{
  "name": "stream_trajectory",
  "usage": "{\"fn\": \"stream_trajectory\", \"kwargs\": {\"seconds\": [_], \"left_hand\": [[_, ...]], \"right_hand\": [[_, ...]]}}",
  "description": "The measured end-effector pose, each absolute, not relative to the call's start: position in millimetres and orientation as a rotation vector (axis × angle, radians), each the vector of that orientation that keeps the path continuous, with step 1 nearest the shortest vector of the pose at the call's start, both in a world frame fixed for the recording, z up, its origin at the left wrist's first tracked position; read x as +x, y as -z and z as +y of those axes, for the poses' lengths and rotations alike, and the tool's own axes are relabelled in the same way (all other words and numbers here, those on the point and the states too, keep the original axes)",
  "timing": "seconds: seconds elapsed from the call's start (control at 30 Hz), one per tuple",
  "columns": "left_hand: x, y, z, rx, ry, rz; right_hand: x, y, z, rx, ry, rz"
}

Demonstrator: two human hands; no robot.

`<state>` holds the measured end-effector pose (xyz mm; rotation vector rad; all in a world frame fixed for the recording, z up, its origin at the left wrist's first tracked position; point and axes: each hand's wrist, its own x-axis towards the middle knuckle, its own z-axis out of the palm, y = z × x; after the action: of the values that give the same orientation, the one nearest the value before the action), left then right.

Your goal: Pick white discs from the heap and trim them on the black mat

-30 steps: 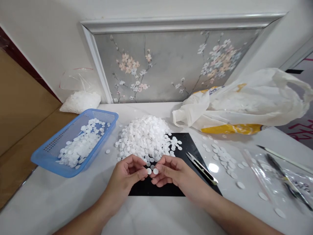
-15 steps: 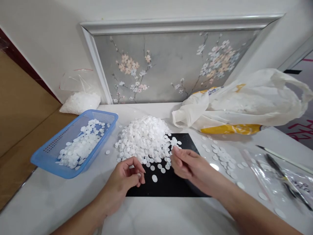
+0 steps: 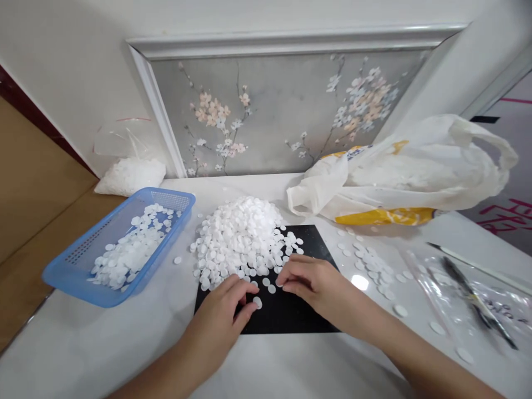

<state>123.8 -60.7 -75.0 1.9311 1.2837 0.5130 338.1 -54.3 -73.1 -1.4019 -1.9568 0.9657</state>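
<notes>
Left hand [image 3: 222, 316]: and here it is, low over the black mat [image 3: 291, 318], thumb and forefinger apart in a loose curve, the other fingers bent. A single disc [image 3: 257, 302] lies right by the thumb tip; whether they touch, I can't tell.

Right hand [image 3: 310, 280]: palm down, fingers bunched at the near edge of the pile, with another disc peeking out at the fingertips. Pinched or merely touched? Can't tell from here.

Pile [image 3: 241, 227]: a big white mound of discs, partly on the mat, partly on the bench [image 3: 266, 366]. It sits straight ahead of both hands, probably to keep every disc in easy reach.

Mat: dark under pale discs, so the loose ones stand out sharply, perhaps the reason it's there.

Basket [image 3: 75, 285]: blue, off to the left, discs heaped inside; its raised sides keep them apart from the pile.

Bags: a clear one [image 3: 133, 174], full of white bits, slumps behind the basket; a carrier bag [image 3: 374, 194] lies on its side at back right.

Far right: scattered discs [image 3: 374, 263], then a flat bag [image 3: 449, 299] with a dark tool [image 3: 477, 302] across it.
</notes>
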Motion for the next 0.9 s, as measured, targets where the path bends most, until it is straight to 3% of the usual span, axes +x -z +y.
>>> {"fn": "stream_trajectory", "kwargs": {"seconds": [0.4,0.9], "left_hand": [[128,78,-60,1.96,-0.515,1.324],[124,78,-53,1.276,-0.597,1.164]], "right_hand": [[319,78,-61,-1.398,-1.068,-1.961],[305,83,-65,-1.311,-1.432,-1.567]]}}
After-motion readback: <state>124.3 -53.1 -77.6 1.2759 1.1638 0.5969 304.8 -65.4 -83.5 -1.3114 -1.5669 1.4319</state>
